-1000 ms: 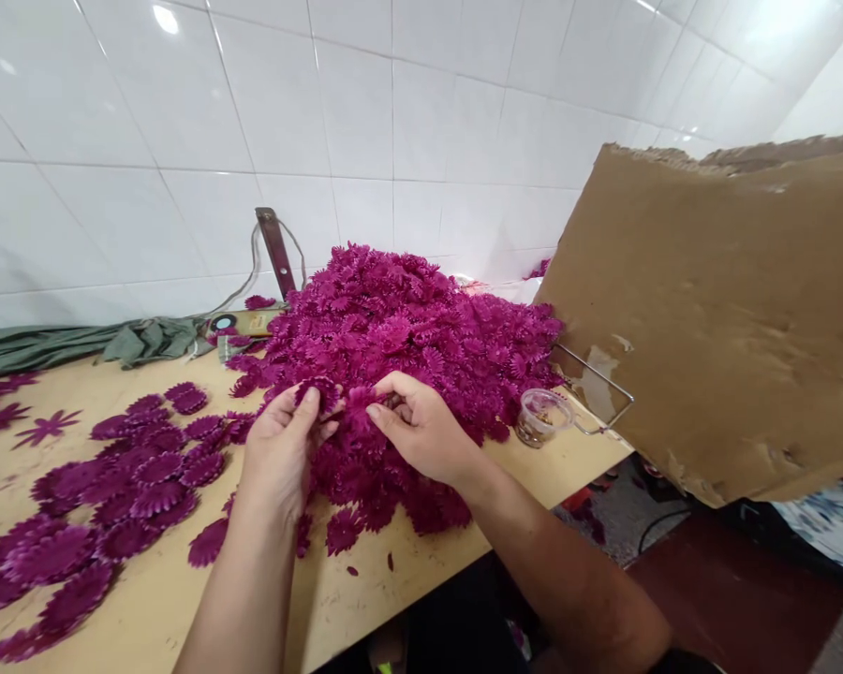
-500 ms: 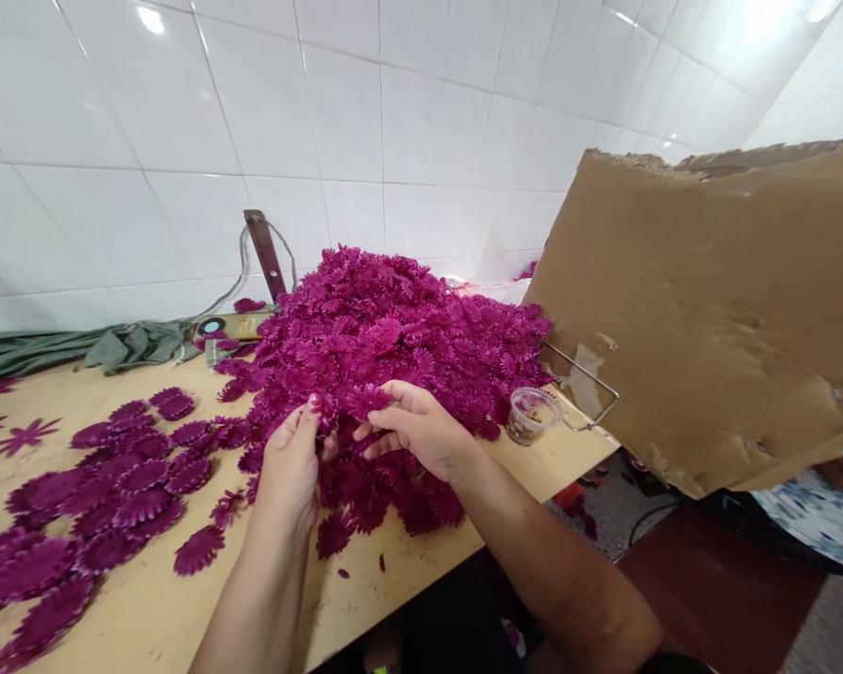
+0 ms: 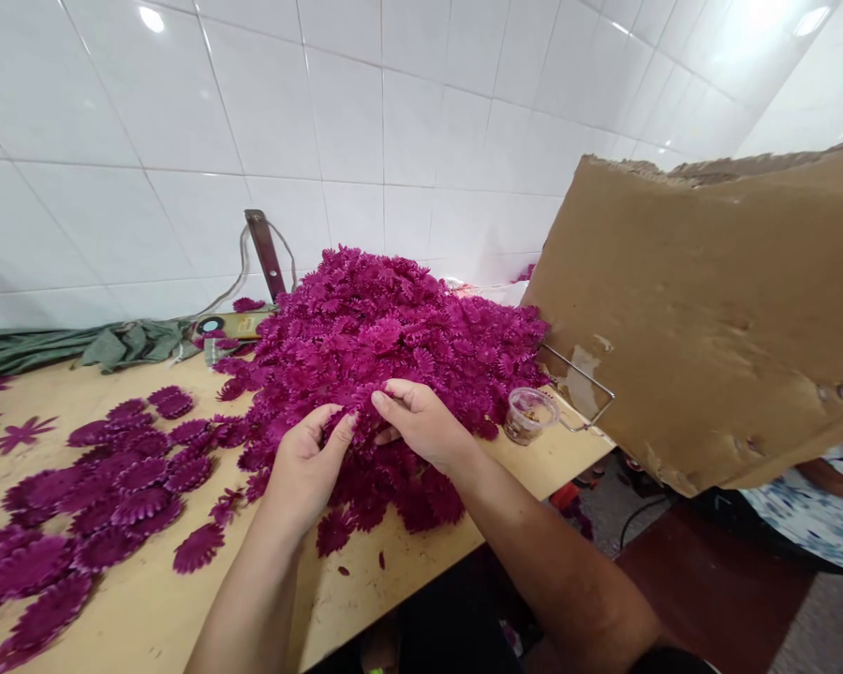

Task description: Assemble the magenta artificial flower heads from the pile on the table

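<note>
A big heap of magenta fabric flower petals lies on the pale wooden table. My left hand and my right hand meet at the heap's near edge, fingers curled and pinched on a petal piece between them. Both thumbs and forefingers press on that piece. Flattened single petal pieces lie spread over the table to the left of my left hand.
A torn cardboard sheet stands at the right, over a wire frame. A small clear plastic cup sits by the table's right edge. Green cloth, a cable and a brown bar lie by the tiled wall.
My hands have drawn closer together at the heap's near edge. The left hand turned from upright to palm down, fingers now meeting the right hand's on the petal piece.
</note>
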{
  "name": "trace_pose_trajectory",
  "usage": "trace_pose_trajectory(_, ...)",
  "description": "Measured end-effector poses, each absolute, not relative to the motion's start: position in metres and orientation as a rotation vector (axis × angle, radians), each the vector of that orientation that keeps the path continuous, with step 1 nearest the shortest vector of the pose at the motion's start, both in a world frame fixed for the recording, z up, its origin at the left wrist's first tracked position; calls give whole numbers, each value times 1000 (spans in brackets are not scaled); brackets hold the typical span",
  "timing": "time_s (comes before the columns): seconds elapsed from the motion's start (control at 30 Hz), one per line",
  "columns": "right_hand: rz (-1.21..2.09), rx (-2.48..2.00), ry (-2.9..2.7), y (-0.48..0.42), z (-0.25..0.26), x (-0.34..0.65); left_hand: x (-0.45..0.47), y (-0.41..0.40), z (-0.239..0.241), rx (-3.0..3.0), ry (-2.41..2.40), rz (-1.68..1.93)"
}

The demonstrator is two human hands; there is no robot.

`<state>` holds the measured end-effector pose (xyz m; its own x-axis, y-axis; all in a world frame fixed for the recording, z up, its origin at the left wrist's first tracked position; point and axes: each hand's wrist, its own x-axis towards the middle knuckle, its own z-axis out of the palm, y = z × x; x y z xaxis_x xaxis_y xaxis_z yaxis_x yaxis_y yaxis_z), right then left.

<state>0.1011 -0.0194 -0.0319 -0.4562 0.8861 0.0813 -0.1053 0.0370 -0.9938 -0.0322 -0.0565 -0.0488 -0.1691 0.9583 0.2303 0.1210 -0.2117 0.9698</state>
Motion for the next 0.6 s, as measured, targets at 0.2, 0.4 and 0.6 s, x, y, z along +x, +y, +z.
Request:
trace_pose_trajectory(0.2, 1341, -897, -1510, -11, -37, 97, -37, -61, -46, 1306, 1342, 1524)
trace_pose_trajectory(0.4, 1119, -925, -1662, -10, -33, 94, -42, -61, -50, 1355, 1312, 1557)
trace_pose_trajectory(0.6, 1237, -821, -1757, -9, -29, 90, -42, -61, -47, 1319, 1322, 1531)
